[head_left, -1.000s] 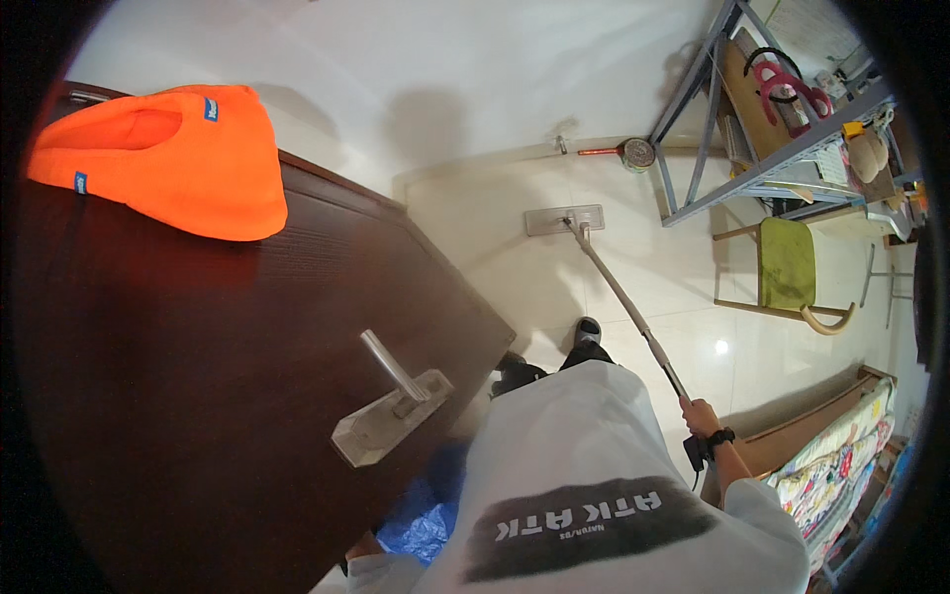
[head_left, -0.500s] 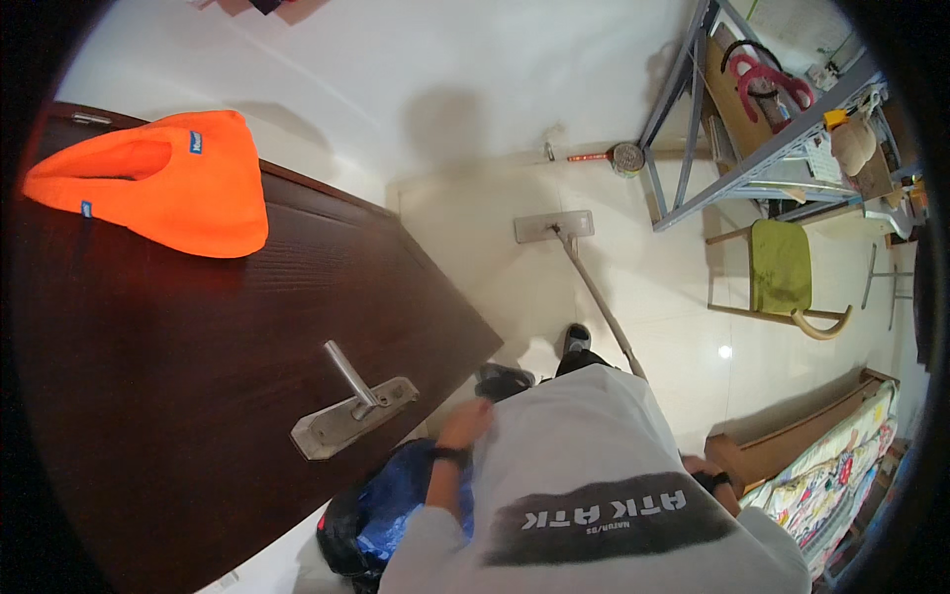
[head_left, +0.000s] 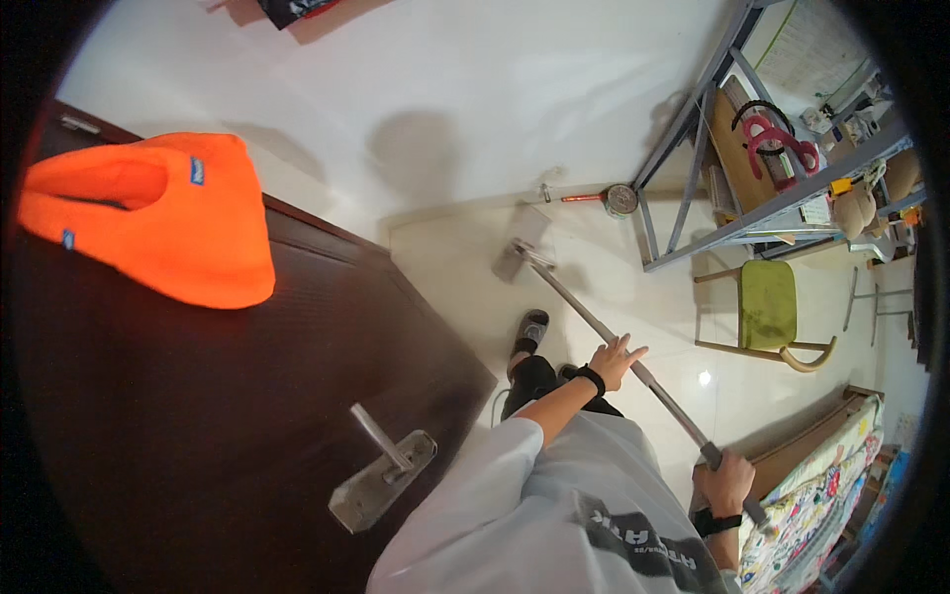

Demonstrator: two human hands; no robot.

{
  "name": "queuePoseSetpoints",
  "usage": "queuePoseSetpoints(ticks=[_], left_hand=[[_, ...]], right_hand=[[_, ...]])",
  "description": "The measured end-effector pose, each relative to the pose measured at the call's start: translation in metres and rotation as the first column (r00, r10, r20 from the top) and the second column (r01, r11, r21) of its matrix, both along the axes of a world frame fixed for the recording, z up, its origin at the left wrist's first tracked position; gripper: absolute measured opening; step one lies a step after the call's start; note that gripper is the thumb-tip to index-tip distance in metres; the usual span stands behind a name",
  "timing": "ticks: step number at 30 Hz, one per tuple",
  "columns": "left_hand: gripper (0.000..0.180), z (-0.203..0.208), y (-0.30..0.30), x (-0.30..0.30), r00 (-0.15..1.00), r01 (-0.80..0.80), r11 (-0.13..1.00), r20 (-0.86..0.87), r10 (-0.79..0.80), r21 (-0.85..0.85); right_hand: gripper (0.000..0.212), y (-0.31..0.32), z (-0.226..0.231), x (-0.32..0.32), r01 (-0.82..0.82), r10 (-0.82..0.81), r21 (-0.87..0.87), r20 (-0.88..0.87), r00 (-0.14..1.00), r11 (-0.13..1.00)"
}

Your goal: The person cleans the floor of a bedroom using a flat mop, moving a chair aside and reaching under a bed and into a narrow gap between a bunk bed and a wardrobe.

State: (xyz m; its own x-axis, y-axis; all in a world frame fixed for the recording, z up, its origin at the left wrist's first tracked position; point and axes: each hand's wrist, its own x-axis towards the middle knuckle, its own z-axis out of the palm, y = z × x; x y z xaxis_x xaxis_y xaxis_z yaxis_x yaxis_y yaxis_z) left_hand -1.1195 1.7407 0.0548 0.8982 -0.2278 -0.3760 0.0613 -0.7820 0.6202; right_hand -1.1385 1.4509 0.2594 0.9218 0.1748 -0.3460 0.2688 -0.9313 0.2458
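Note:
A flat mop's grey head [head_left: 524, 246] is on the pale tiled floor, turned and smeared by motion. Its long grey pole [head_left: 678, 411] slants from there toward my lower right. My right hand [head_left: 727, 482] is wrapped round the pole near its dark grip end. Across the middle of the pole lies my left hand [head_left: 616, 362], with its fingers stretched and apart; the palm side is hidden. Dark bands circle both wrists. My slippered foot [head_left: 531, 329] is left of the pole.
A dark wooden door [head_left: 327, 356] with a metal lever handle [head_left: 381, 436] fills the left, an orange cloth bag [head_left: 188, 228] hanging on it. At right are a metal-framed desk [head_left: 732, 233], a green chair [head_left: 768, 305] and a floral-covered bed [head_left: 821, 475]. A round item [head_left: 620, 200] sits by the wall.
My left hand has gone from beside my hip to the mop pole. The right hand has come into clear view on the handle. The mop head has turned and shifted left.

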Motion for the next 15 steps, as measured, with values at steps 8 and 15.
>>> queuePoseSetpoints(ticks=[8, 15], left_hand=[[0.024, -0.015, 0.126, 0.019, 0.859, -0.464, 0.885, 0.23, 0.457, -0.026], [0.013, -0.029, 0.244, 0.007, 0.778, -0.594, 0.804, 0.272, 0.567, 0.022]], right_hand=[[0.006, 0.201, 0.061, 0.067, -0.389, 0.388, -0.016, 0.101, 0.916, 0.921], [0.027, 0.332, 0.095, 0.092, -0.583, 0.568, 0.175, 0.132, 0.812, 0.793]])
